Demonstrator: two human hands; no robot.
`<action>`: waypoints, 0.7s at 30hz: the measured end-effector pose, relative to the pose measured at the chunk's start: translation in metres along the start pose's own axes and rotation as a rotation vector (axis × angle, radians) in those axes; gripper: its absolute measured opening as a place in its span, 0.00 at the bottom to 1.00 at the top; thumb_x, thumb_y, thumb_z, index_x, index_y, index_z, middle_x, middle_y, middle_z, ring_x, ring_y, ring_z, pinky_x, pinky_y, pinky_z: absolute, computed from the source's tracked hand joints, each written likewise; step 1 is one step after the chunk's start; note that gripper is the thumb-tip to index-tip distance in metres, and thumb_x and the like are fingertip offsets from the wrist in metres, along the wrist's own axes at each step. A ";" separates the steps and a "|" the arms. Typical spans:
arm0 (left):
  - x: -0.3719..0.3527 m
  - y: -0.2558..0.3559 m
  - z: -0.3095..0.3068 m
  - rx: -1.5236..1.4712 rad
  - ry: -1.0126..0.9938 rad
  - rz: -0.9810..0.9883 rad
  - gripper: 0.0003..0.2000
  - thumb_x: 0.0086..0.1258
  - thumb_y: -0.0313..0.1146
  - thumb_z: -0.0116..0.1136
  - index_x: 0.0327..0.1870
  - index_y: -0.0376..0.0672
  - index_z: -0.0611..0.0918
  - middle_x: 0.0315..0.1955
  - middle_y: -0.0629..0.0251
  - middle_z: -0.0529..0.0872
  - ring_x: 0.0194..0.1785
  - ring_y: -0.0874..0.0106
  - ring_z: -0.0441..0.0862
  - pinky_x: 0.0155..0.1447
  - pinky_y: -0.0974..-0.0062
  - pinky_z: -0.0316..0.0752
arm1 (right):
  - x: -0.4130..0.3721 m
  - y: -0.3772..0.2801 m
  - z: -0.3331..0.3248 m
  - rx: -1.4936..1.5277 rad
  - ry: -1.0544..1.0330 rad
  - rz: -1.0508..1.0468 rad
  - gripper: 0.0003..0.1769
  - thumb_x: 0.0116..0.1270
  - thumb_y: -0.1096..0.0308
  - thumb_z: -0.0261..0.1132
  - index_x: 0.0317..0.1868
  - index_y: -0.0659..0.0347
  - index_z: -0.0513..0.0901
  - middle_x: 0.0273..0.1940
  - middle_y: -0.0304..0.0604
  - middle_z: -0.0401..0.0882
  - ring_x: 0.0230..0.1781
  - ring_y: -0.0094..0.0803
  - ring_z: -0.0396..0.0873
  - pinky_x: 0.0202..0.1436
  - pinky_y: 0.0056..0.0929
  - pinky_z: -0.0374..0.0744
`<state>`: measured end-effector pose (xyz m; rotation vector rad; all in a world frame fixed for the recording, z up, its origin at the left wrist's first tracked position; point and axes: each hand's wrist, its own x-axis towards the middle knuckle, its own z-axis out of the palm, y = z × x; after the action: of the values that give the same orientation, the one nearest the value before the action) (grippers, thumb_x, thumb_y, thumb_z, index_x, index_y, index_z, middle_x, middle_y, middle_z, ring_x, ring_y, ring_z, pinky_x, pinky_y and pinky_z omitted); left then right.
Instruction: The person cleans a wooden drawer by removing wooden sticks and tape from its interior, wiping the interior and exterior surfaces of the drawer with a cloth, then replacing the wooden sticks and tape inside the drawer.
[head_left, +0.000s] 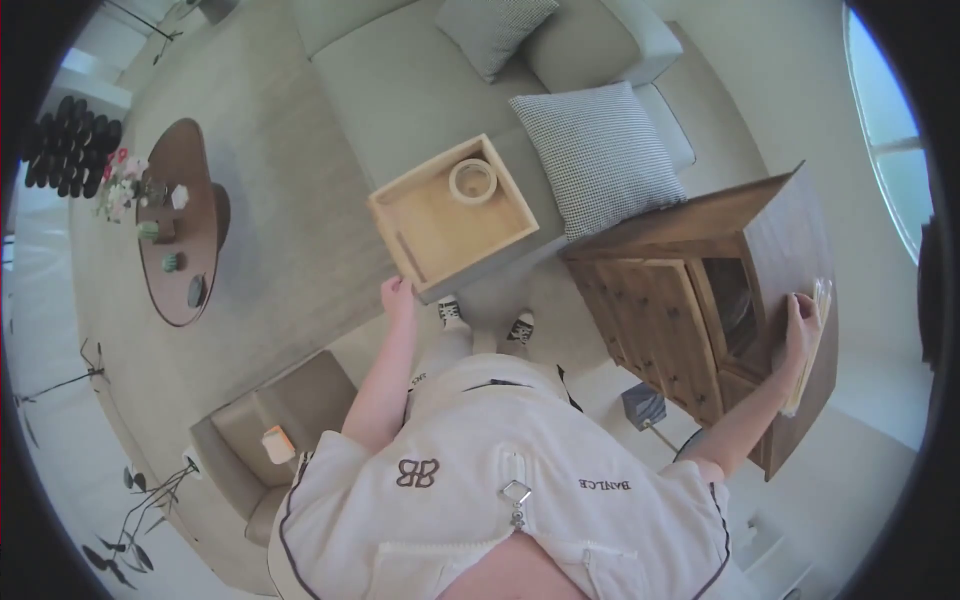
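A light wooden tray (455, 235) is in front of me at the sofa's edge, with a round pale container (472, 182) in its far right corner. At the tray's near left corner, my left hand (397, 298) has its fingers closed on the rim. Out to the right, my right hand (800, 325) is bent over the top of a brown wooden cabinet (800, 240). Its fingers are closed at the side of a long, thin pack of pale sticks in clear wrapping (808, 350). My fingertips there are partly hidden.
A grey sofa (400, 90) with a checked cushion (600, 155) lies ahead. On the left stands an oval brown table (185, 240) bearing flowers and small objects. A tan armchair (310, 400) is at lower left, and a dark box-shaped object (643, 406) is beside the cabinet.
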<state>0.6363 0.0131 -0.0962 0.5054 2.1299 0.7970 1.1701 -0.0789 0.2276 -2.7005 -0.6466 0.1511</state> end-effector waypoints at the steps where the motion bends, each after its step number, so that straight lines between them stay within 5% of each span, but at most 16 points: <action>1: 0.005 0.001 -0.002 0.019 -0.012 -0.001 0.18 0.55 0.35 0.55 0.48 0.40 0.76 0.43 0.60 0.79 0.46 0.69 0.75 0.52 0.75 0.68 | 0.001 -0.003 -0.001 0.001 -0.022 0.017 0.16 0.59 0.53 0.57 0.42 0.50 0.80 0.41 0.34 0.78 0.46 0.28 0.73 0.52 0.27 0.69; 6: 0.013 0.022 -0.016 0.018 -0.066 -0.054 0.19 0.57 0.34 0.53 0.51 0.40 0.75 0.46 0.60 0.78 0.48 0.69 0.75 0.53 0.74 0.68 | -0.018 -0.034 0.004 0.268 -0.001 0.074 0.10 0.58 0.57 0.60 0.36 0.52 0.79 0.30 0.30 0.69 0.33 0.20 0.66 0.40 0.20 0.65; 9: 0.008 0.033 -0.016 -0.011 -0.111 -0.058 0.18 0.57 0.34 0.53 0.49 0.40 0.74 0.44 0.60 0.78 0.46 0.71 0.75 0.50 0.76 0.69 | -0.050 -0.077 0.012 0.315 0.016 -0.108 0.13 0.60 0.54 0.58 0.38 0.54 0.78 0.33 0.34 0.70 0.39 0.24 0.69 0.47 0.23 0.69; 11: 0.014 0.028 -0.011 -0.004 -0.129 -0.046 0.16 0.56 0.34 0.54 0.47 0.42 0.76 0.42 0.65 0.77 0.44 0.74 0.74 0.50 0.78 0.66 | -0.073 -0.117 0.048 0.298 -0.047 -0.297 0.09 0.58 0.62 0.60 0.37 0.54 0.81 0.35 0.33 0.76 0.41 0.23 0.72 0.47 0.23 0.70; 15: 0.008 0.043 -0.015 -0.044 -0.137 -0.006 0.05 0.55 0.30 0.49 0.28 0.50 0.67 0.25 0.77 0.64 0.31 0.82 0.60 0.38 0.85 0.55 | -0.128 -0.184 0.166 0.325 -0.426 -0.312 0.10 0.52 0.67 0.65 0.37 0.55 0.81 0.38 0.35 0.79 0.42 0.26 0.75 0.49 0.23 0.73; 17: 0.016 0.038 -0.020 -0.018 -0.193 0.009 0.10 0.56 0.33 0.52 0.39 0.44 0.72 0.35 0.68 0.72 0.39 0.76 0.69 0.47 0.80 0.62 | -0.145 -0.189 0.255 0.240 -0.545 -0.589 0.11 0.50 0.64 0.67 0.35 0.56 0.80 0.34 0.36 0.76 0.34 0.28 0.73 0.41 0.25 0.71; 21: 0.025 0.029 -0.033 0.024 -0.244 0.005 0.14 0.59 0.35 0.55 0.46 0.42 0.76 0.42 0.62 0.79 0.47 0.72 0.75 0.54 0.76 0.66 | -0.168 -0.181 0.377 0.206 -0.609 -0.748 0.10 0.49 0.68 0.63 0.34 0.57 0.76 0.34 0.39 0.69 0.27 0.32 0.71 0.36 0.31 0.71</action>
<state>0.5980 0.0369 -0.0735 0.5899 1.9148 0.6766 0.8757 0.1149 -0.0535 -2.0244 -1.6500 0.7938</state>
